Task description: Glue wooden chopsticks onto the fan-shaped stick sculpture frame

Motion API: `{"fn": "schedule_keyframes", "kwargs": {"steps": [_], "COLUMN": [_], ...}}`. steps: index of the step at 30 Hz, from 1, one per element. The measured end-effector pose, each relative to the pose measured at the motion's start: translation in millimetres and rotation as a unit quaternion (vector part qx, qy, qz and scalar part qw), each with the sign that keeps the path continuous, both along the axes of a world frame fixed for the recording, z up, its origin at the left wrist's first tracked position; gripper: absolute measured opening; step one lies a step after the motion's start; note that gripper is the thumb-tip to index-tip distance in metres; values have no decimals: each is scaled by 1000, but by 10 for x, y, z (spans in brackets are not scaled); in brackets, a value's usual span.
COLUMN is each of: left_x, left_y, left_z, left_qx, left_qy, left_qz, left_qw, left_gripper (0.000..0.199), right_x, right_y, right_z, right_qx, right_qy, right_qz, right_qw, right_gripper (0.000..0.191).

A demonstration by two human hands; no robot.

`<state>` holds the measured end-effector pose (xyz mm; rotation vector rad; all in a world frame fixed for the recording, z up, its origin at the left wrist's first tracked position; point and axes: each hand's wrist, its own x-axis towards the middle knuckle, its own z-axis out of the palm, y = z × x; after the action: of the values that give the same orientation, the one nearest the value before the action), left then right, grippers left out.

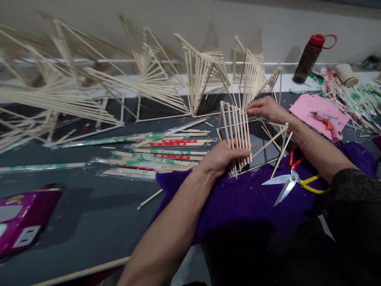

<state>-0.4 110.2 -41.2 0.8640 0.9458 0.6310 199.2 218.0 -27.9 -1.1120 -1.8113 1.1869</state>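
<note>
A small frame of wooden chopsticks [238,131] stands over the purple cloth, with a row of sticks side by side. Around the lower part of that row my left hand [222,157] is closed, its thumb across the front. My right hand [264,109] pinches at the top right corner of the row, where a stick end meets its fingertips. More joined sticks [270,139] of the frame stretch right below my right wrist. Open-bladed scissors [293,178] with one red and one yellow handle lie on the purple cloth [247,202] near my right forearm.
Finished-looking stick structures [205,71] line the wall. Wrapped chopsticks [166,153] lie left of my hands. To the right are a glue gun [327,119] on pink foam [306,105], a red-capped bottle [309,57] and a wrapper heap [351,95]. A magenta case [26,218] sits left.
</note>
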Motion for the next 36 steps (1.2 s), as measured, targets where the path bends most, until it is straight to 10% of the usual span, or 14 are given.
{"fn": "schedule_keyframes", "kwargs": {"steps": [36], "left_x": [-2], "left_y": [1], "left_z": [38], "left_qx": [-9], "left_qy": [-23], "left_qz": [5], "left_qw": [1000], "left_gripper": [39], "right_x": [0], "right_y": [-46], "right_z": [41], "right_qx": [1], "right_qy": [-8], "right_qz": [-9], "right_qw": [1000], "right_gripper": [18]}}
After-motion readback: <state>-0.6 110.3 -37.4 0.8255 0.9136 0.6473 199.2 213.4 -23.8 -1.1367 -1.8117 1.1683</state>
